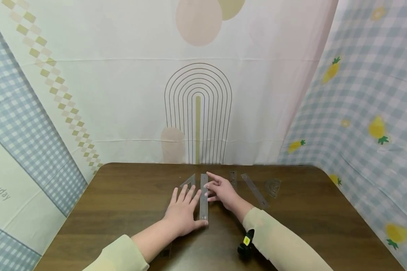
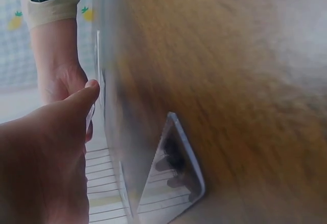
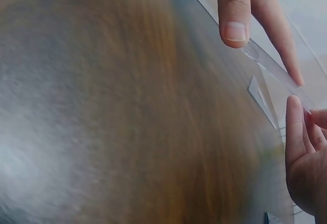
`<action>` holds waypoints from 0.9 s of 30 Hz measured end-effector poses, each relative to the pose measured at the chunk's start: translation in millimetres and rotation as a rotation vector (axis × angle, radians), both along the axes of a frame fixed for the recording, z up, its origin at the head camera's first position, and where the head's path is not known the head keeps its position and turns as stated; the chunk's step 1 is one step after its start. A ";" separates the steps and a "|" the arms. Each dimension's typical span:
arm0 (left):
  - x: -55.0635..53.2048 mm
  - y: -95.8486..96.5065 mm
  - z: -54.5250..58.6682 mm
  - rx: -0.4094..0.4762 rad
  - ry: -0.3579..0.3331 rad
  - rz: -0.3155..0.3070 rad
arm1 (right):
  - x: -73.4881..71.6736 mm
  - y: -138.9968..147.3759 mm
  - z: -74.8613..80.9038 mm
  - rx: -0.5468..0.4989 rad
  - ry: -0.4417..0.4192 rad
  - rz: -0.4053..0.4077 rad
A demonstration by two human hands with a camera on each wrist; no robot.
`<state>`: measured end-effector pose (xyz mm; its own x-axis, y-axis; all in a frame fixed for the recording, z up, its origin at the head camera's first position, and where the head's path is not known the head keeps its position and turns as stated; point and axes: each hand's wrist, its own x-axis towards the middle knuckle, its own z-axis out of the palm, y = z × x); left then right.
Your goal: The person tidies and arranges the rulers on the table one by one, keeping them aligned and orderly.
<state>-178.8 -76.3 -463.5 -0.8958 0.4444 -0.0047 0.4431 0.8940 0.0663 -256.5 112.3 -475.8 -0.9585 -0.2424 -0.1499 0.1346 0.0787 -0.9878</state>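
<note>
Nearest of all, well behind the left fingers, a clear piece (image 1: 166, 251) lies partly under the left forearm, too hidden to name. Behind the right fingers, a black device (image 1: 245, 246) with a yellow label sits at the cuff of the right sleeve (image 1: 285, 239). The left hand (image 1: 181, 212) is palm down, its fingers straight and spread; its thumb touches the near end of the ruler (image 1: 204, 205). This ruler is clear and lies lengthwise between the two hands, on the brown table (image 1: 115, 203). The right hand (image 1: 224, 191) has its fingers a little bent at the far part of the ruler — if they pinch it or only touch it, I cannot tell. To the right of these fingers are a slanted ruler (image 1: 254, 190) and, farther right, a protractor (image 1: 273, 187). A short ruler (image 1: 233, 176) is partly behind the right hand. Just beyond the left fingertips lies a triangle (image 1: 191, 181) — and past all fingers hangs a pale cloth (image 1: 129, 98).
</note>
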 end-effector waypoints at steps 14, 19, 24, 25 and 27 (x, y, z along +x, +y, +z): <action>13.7 -11.8 -5.1 0.007 0.016 -0.012 | 16.2 -9.6 -4.6 -0.040 -0.014 0.014; 20.0 -15.9 -5.1 0.002 0.034 -0.020 | 22.3 -13.3 -6.8 -0.047 -0.017 0.021; 28.6 -21.5 -6.2 -0.006 0.044 -0.027 | 28.4 -18.3 -9.6 -0.048 -0.022 0.035; 30.3 -22.5 -6.3 -0.004 0.044 -0.028 | 29.7 -19.4 -10.0 -0.050 -0.024 0.036; 33.7 -24.5 -6.9 -0.001 0.048 -0.030 | 32.6 -21.7 -10.3 -0.053 -0.027 0.042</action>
<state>-145.1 -100.8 -470.5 -0.8811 0.4714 0.0373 0.4727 0.8802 0.0436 -224.0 90.6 -486.0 -0.9431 -0.2909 -0.1610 0.1585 0.0325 -0.9868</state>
